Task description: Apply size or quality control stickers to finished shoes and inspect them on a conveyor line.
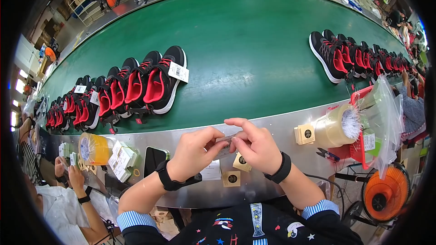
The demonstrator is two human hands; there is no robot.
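Observation:
My left hand (194, 150) and my right hand (258, 149) meet above the metal ledge, thumbs and fingertips pinched close together. Between them is a small, thin greyish piece (224, 144), mostly hidden by the fingers; its kind cannot be made out. The right index finger reaches out over it. Just below the hands lie a white paper slip (211, 171) and small brown square cards (231, 179) with round black prints. A dark-screened phone (156, 159) rests left of my left wrist. To the right of my right hand stands a stack of brown cards (304, 134).
Black-and-red sneakers line the green conveyor belt (236, 54) at left (165, 81) and right (329, 56). Tubs of thin white plastic strands (328, 129) (96, 149), a red basket (359, 147), snips (328, 154) and white tags (122, 161) sit on the ledge. A co-worker (63, 204) works at left.

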